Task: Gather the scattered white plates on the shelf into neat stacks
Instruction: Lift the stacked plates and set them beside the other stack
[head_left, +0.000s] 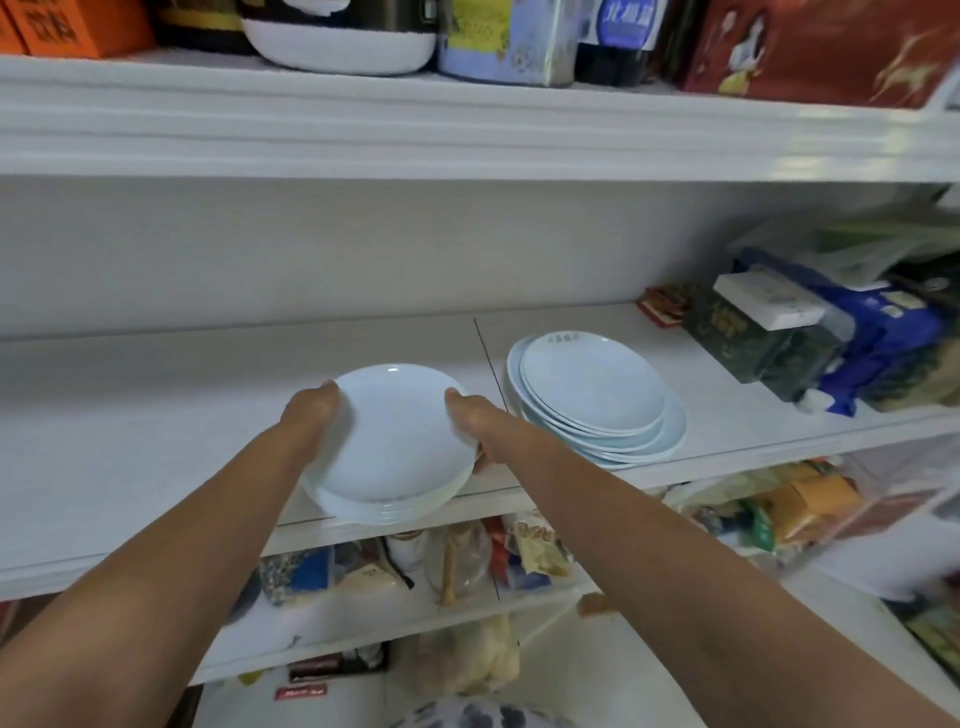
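A small stack of white plates (397, 441) is held between both hands at the front edge of the middle shelf (156, 426). My left hand (311, 415) grips its left rim and my right hand (467, 421) grips its right rim, fingers tucked under. The stack juts slightly past the shelf's edge. To the right, a second stack of white plates (597, 400) rests on the same shelf, smaller plates on top of wider ones, a little uneven.
Dark green boxes (753, 332), a white box and blue packets (883, 332) crowd the shelf's right end. The upper shelf (467, 130) carries tins, jars and boxes. Lower shelves hold food packets (467, 561) and bags.
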